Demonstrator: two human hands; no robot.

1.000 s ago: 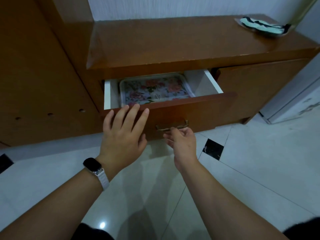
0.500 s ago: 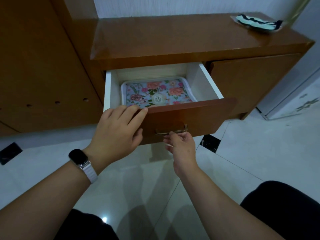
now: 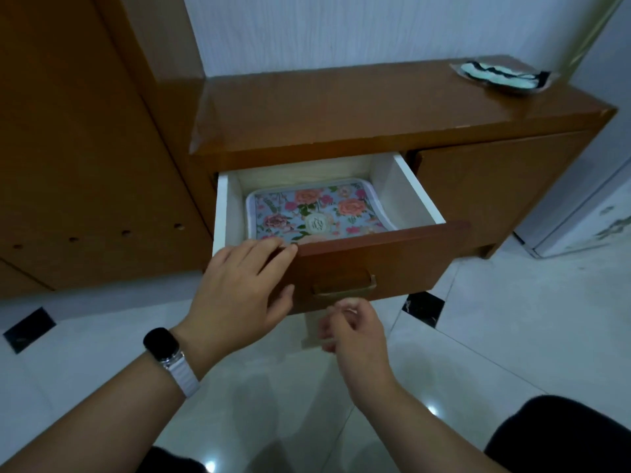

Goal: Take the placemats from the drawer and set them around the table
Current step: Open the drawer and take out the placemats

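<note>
The right hand (image 3: 355, 331) was seen nearest, at 6 o'clock below the handle (image 3: 343, 287), its grip loosely curled and empty. The left hand (image 3: 239, 288) was laid flat against the drawer (image 3: 392, 261) front, fingertips at its rim. Inside, floral placemats (image 3: 314, 213) were lying flat.

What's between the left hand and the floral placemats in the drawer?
Only the drawer front: the left hand rests its fingers on its top edge. The drawer is open, the placemats lie uncovered inside, so reaching over the edge looks clear.
</note>
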